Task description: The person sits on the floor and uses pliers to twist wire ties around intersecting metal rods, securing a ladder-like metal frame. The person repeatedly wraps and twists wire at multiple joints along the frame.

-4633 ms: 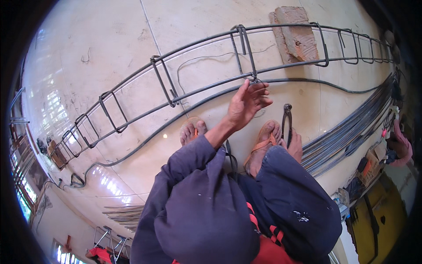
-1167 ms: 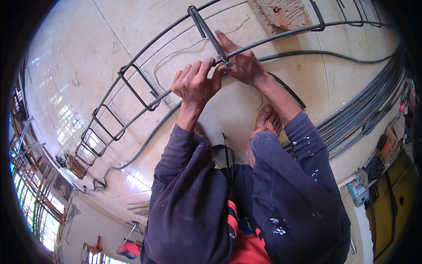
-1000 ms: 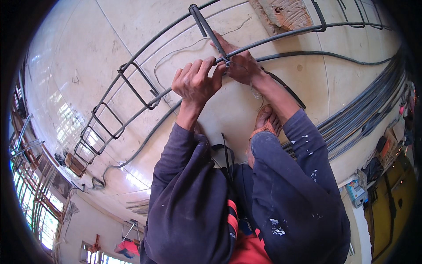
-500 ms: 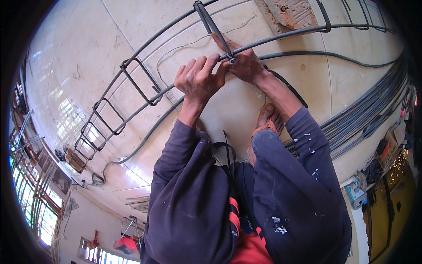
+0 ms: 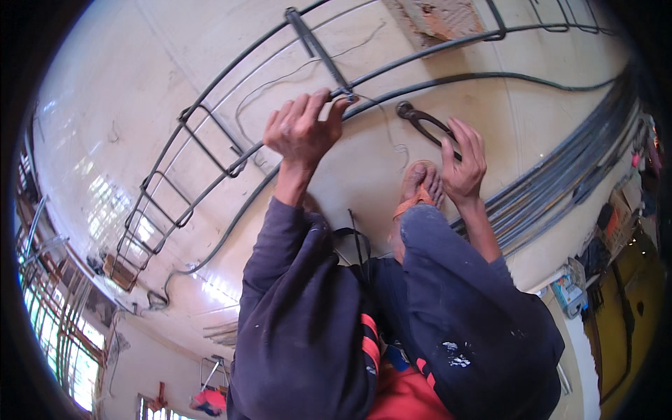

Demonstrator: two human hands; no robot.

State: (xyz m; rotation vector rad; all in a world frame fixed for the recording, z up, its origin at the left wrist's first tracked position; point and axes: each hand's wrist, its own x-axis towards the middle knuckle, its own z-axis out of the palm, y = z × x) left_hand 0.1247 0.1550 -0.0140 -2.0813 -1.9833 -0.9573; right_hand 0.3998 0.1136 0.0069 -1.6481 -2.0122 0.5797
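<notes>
My left hand [image 5: 302,131] is closed at a joint of the rebar cage [image 5: 255,148], thumb and forefinger pinching the tie wire [image 5: 351,97] there. At that joint a bent stirrup [image 5: 318,49] meets the long bar. From the knot a thin wire tail trails down toward my foot. To the right, my right hand [image 5: 465,162] hovers by the handles of dark pincers [image 5: 422,120] on the floor, thumb and fingers apart. Whether its fingertips touch a handle I cannot tell.
A loose bar [image 5: 483,75] curves along the floor below the cage. A broken brick block [image 5: 448,19] sits at the far side. Several long rods [image 5: 553,185] lie bundled at right. My sandalled foot [image 5: 422,185] is near the pincers.
My right hand has left the joint and moved right and nearer me, to the pincers, which now show fully. My left hand stays at the joint. The view has shifted slightly.
</notes>
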